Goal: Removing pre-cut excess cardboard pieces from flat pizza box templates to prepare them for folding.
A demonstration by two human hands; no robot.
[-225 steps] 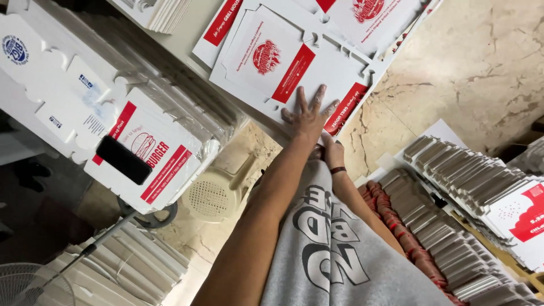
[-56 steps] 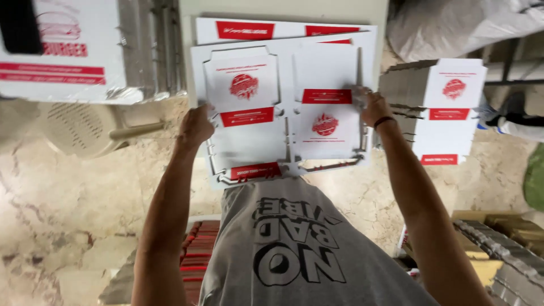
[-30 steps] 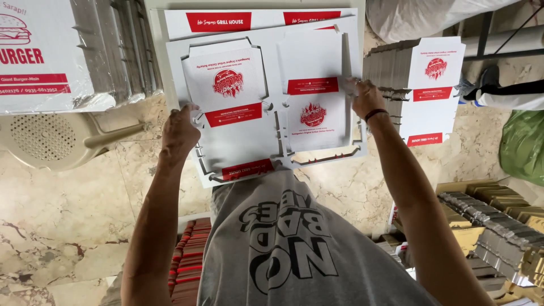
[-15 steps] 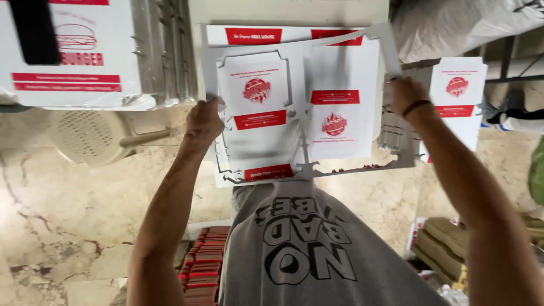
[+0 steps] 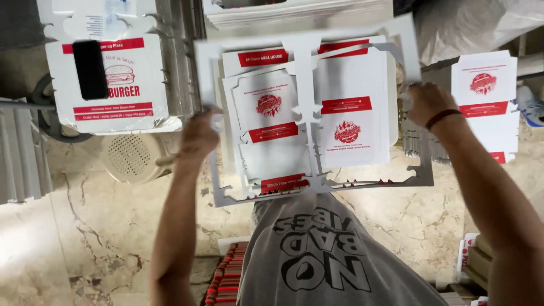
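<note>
Both my hands grip a die-cut white cardboard sheet (image 5: 309, 113) printed with red box blanks. My left hand (image 5: 199, 133) holds its left edge and my right hand (image 5: 425, 102) holds its right edge. The thin outer waste frame (image 5: 419, 181) of the sheet is lifted off the printed blanks (image 5: 351, 122) and stands askew over them. A further stack of the same sheets (image 5: 294, 14) lies beyond, at the top.
A stack of white burger-box blanks (image 5: 107, 73) with a black phone (image 5: 90, 69) on top lies at the upper left. A pale plastic stool (image 5: 133, 156) stands below it. Folded box stacks (image 5: 484, 102) are at the right, red-edged cardboard (image 5: 226, 275) by my legs, marble floor below.
The sheet has been pulled nearer and higher. Its outer frame has come loose from the printed blanks and my right hand has moved outward with it.
</note>
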